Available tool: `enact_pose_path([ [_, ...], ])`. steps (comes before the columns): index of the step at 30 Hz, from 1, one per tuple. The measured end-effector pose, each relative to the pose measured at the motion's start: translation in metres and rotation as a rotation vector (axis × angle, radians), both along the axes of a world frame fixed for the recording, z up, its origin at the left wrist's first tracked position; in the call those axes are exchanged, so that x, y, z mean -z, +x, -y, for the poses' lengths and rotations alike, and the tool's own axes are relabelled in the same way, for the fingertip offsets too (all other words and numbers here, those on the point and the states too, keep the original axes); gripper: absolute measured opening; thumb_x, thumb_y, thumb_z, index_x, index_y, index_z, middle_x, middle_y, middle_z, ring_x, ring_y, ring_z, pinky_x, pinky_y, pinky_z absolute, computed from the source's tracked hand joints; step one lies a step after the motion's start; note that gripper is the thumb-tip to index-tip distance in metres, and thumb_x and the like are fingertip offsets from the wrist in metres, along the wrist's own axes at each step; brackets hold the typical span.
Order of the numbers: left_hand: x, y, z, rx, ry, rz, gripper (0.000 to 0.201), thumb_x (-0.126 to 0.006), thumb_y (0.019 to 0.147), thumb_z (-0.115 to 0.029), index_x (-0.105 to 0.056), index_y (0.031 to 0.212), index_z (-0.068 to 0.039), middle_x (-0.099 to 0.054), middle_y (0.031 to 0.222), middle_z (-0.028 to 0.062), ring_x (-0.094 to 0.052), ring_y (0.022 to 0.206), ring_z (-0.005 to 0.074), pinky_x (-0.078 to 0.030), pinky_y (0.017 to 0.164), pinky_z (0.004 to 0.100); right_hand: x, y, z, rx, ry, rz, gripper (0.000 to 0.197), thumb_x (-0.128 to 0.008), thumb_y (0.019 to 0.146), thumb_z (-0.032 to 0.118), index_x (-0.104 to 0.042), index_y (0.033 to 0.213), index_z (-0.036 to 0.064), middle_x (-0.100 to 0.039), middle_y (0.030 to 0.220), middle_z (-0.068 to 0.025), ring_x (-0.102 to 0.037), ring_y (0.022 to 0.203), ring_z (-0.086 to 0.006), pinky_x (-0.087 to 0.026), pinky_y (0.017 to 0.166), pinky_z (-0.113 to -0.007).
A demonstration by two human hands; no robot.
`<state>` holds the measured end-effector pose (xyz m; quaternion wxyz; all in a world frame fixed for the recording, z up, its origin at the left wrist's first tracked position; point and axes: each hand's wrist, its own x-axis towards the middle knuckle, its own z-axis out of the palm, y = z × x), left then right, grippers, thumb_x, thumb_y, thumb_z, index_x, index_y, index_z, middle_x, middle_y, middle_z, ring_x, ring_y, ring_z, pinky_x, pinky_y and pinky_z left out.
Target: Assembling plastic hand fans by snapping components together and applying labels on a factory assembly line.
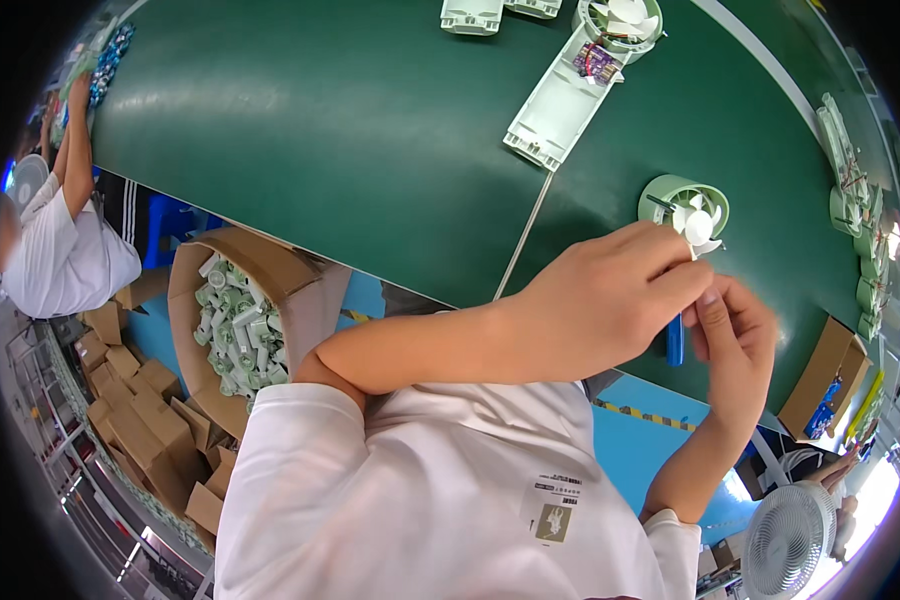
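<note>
My left hand reaches across from the left, closed, its fingertips pinched together over the near side of a round pale green fan head with white blades. My right hand is closed too, thumb and fingers pinched right beside the left fingertips. Whatever sits between the fingers is hidden or too small to name. Under the left hand shows the end of a blue cylinder-like thing; its other end is covered. The rest of the fan's body is also hidden by my hands.
Ahead on the green table lies an open fan housing with a purple circuit board. More fan parts line the right edge. At left stands a large carton of pale green parts; a person works beyond.
</note>
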<state>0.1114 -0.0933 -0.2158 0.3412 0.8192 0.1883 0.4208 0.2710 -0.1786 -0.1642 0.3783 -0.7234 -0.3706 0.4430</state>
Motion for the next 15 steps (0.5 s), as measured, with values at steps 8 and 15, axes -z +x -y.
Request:
enact_pose_path([
  [8,-0.001,-0.006,0.009,0.028,-0.157,0.148,0.024,-0.076,0.074,0.002,-0.07,0.097,-0.001,-0.062,0.086,0.0078,-0.062,0.067,0.0166,-0.05,0.055,0.0257,0.003,0.002,0.002,0.197,-0.14,-0.592,0.021,-0.059,0.096,0.018,-0.066,0.091,-0.0015,-0.053,0.064,0.0,-0.032,0.043,-0.002,-0.02,0.037,-0.019],
  [15,0.003,-0.009,0.014,0.007,-0.11,0.119,0.023,-0.078,0.071,0.001,-0.068,0.091,0.0,-0.061,0.085,0.0083,-0.06,0.064,0.0173,-0.049,0.052,0.0264,0.006,-0.003,0.002,0.247,-0.099,-0.556,0.015,-0.06,0.094,0.013,-0.064,0.089,-0.001,-0.052,0.064,0.0011,-0.033,0.042,-0.0018,-0.021,0.037,-0.019],
])
